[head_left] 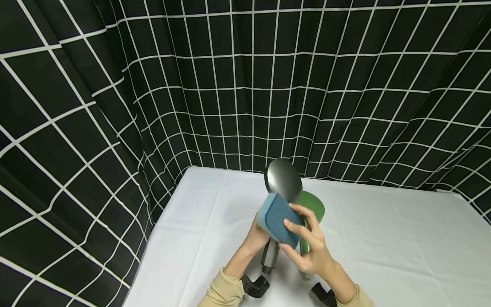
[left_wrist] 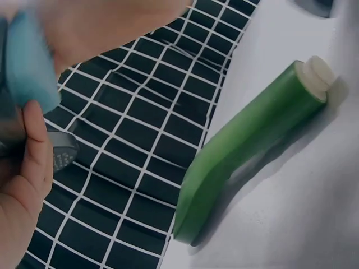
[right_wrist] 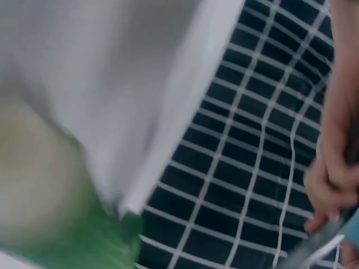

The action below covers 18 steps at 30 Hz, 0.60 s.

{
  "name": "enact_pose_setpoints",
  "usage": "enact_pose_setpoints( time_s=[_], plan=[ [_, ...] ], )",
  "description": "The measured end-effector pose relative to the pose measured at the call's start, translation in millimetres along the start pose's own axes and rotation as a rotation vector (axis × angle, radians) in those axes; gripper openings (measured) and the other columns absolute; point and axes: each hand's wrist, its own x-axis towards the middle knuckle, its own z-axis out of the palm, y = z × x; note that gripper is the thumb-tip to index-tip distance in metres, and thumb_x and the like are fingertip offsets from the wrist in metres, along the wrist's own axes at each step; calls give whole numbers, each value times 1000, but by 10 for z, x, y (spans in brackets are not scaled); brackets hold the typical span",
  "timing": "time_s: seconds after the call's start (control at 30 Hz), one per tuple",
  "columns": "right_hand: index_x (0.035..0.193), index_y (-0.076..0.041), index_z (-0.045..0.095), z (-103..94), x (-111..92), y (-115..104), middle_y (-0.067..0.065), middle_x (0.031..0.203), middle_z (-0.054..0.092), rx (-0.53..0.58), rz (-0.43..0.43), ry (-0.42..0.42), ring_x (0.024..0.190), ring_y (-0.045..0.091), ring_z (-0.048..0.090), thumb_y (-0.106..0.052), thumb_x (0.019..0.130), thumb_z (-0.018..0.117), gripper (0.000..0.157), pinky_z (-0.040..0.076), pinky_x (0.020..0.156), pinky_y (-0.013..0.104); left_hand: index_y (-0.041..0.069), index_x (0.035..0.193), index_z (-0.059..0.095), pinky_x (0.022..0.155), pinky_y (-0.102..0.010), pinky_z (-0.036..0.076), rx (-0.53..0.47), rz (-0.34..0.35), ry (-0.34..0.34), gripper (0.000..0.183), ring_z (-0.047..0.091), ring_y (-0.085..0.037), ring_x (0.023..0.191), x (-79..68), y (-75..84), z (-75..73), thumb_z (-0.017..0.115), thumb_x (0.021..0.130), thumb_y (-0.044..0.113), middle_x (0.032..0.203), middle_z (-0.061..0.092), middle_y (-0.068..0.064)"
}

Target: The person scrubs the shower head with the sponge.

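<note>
My left hand grips the dark grey handle of a shower head, whose round head points away from me and whose handle end sticks out below. In my right hand is a blue sponge, pinched between spread fingers and thumb. The sponge lies over the middle of the grey shower head and hides part of it and most of my left fingers. Beyond my right hand, a green shower head lies on the table; its handle ends in a pale threaded connector.
A white cloth covers the table. Black curtains with a white grid stand behind it and along the left side. Black curved pieces sit at both wrists.
</note>
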Motion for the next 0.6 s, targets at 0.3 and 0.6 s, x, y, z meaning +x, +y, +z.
enact_pose_setpoints(
  time_s=[0.3, 0.6],
  plan=[
    [102, 15, 60, 3, 101, 10, 42, 112, 43, -175, 233, 41, 102, 47, 45, -33, 90, 60, 49, 37, 94, 22, -16, 97, 54, 63, -20, 47, 93, -17, 35, 37, 52, -2, 65, 9, -14, -1, 24, 102, 5, 74, 56, -16],
    [107, 7, 61, 33, -267, -287, 39, 118, 41, 88, -121, -264, 114, 40, 42, -19, 82, 71, 38, 39, 95, 32, -21, 91, 55, 54, -18, 46, -33, -142, 247, 43, 54, -5, 54, 46, 26, -110, 31, 103, 13, 68, 59, -10]
  ],
)
